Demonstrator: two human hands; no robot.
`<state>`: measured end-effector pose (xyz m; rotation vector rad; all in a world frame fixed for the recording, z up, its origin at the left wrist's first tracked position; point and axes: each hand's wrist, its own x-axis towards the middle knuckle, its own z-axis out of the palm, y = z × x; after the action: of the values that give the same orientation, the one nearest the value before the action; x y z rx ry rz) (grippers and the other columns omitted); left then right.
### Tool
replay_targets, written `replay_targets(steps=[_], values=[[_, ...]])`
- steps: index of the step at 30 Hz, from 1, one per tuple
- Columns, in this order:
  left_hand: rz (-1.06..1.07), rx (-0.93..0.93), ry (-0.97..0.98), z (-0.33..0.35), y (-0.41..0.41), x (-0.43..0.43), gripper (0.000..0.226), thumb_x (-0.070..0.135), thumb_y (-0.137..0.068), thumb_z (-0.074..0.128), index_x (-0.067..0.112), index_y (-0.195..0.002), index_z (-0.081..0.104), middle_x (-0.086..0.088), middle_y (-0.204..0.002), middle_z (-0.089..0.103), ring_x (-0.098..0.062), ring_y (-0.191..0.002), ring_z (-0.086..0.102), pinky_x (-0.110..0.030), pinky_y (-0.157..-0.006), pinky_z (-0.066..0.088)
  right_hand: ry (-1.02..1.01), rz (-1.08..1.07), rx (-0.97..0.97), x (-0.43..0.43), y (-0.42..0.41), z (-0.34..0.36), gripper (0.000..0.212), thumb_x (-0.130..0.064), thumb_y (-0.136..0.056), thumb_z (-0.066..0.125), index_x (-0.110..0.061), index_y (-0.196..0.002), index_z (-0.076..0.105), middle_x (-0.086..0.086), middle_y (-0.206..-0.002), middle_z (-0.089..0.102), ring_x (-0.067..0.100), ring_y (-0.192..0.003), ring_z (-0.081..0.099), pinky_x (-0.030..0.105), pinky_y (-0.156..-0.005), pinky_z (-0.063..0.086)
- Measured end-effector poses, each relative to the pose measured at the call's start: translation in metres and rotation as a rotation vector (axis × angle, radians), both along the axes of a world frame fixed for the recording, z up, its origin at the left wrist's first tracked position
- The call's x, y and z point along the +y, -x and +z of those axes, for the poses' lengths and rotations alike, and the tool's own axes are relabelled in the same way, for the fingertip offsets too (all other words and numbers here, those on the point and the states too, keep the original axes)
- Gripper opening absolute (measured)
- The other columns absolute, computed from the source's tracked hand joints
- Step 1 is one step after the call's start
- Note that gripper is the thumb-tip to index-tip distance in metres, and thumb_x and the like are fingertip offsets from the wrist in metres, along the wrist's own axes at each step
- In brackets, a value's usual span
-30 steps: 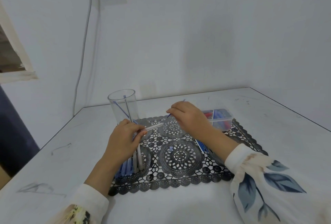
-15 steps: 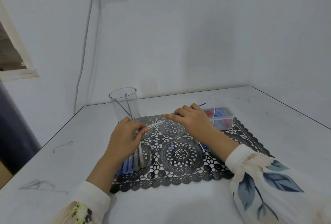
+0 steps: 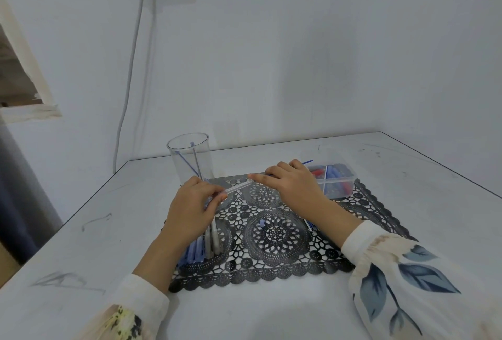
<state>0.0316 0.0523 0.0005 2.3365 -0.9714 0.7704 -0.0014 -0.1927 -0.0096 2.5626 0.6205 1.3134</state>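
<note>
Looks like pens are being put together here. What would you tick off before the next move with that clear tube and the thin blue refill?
1. Left hand grips the clear tube: ok.
2. Right hand pinches the blue refill, tail poking out behind the fingers: ok.
3. Refill tip lined up with the tube's mouth: cannot tell, fingers hide it.
4. Clear cup upright beside the left hand: ok.
5. Plastic box of red and blue pieces open near the right hand: ok.
</note>
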Motion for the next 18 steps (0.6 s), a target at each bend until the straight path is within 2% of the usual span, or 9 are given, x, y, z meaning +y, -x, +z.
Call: replay_targets(steps=[7, 8, 11, 13, 18], values=[[-0.011, -0.003, 0.004, 0.0002, 0.001, -0.0001, 0.014, 0.025, -0.087, 0.064, 0.017, -0.094, 0.072, 0.009, -0.077, 0.065, -0.013, -0.08, 0.047, -0.028, -0.066, 0.038, -0.033, -0.021, 0.008, -0.0006, 0.0013, 0.0014, 0.062, 0.002, -0.074, 0.033, -0.028, -0.118, 0.064, -0.004, -0.084, 0.068, 0.017, -0.07, 0.061, 0.029, -0.062, 0.042], [-0.013, -0.004, 0.003, 0.0002, 0.0014, -0.0003, 0.014, 0.025, -0.087, 0.064, 0.016, -0.094, 0.072, 0.008, -0.077, 0.065, -0.014, -0.08, 0.047, -0.028, -0.066, 0.039, -0.033, -0.012, 0.001, -0.0005, 0.0018, 0.0014, 0.061, 0.004, -0.074, 0.037, -0.028, -0.118, 0.063, -0.003, -0.084, 0.068, 0.018, -0.071, 0.061, 0.03, -0.063, 0.042], [-0.024, -0.001, 0.005, 0.0002, 0.0019, -0.0006, 0.015, 0.026, -0.087, 0.063, 0.017, -0.095, 0.072, 0.009, -0.076, 0.065, -0.014, -0.08, 0.047, -0.029, -0.066, 0.04, -0.031, 0.02, -0.01, 0.0023, 0.0022, 0.001, 0.067, 0.013, -0.065, 0.063, -0.026, -0.12, 0.061, -0.001, -0.086, 0.068, 0.019, -0.072, 0.061, 0.031, -0.063, 0.044], [-0.035, -0.007, 0.001, 0.0, 0.002, -0.001, 0.015, 0.027, -0.088, 0.063, 0.017, -0.095, 0.072, 0.009, -0.076, 0.065, -0.014, -0.079, 0.047, -0.029, -0.065, 0.04, -0.038, 0.033, -0.013, 0.0046, 0.0025, 0.0009, 0.067, 0.012, -0.064, 0.069, -0.025, -0.119, 0.062, -0.001, -0.086, 0.068, 0.019, -0.073, 0.062, 0.031, -0.062, 0.045], [-0.035, -0.004, 0.008, 0.0009, 0.0032, -0.0016, 0.018, 0.031, -0.088, 0.061, 0.018, -0.094, 0.073, 0.01, -0.075, 0.065, -0.015, -0.078, 0.048, -0.03, -0.064, 0.042, -0.075, 0.053, 0.0, 0.0058, 0.0031, 0.0012, 0.055, 0.006, -0.074, 0.049, -0.025, -0.117, 0.064, -0.003, -0.087, 0.068, 0.018, -0.075, 0.061, 0.03, -0.063, 0.042]])
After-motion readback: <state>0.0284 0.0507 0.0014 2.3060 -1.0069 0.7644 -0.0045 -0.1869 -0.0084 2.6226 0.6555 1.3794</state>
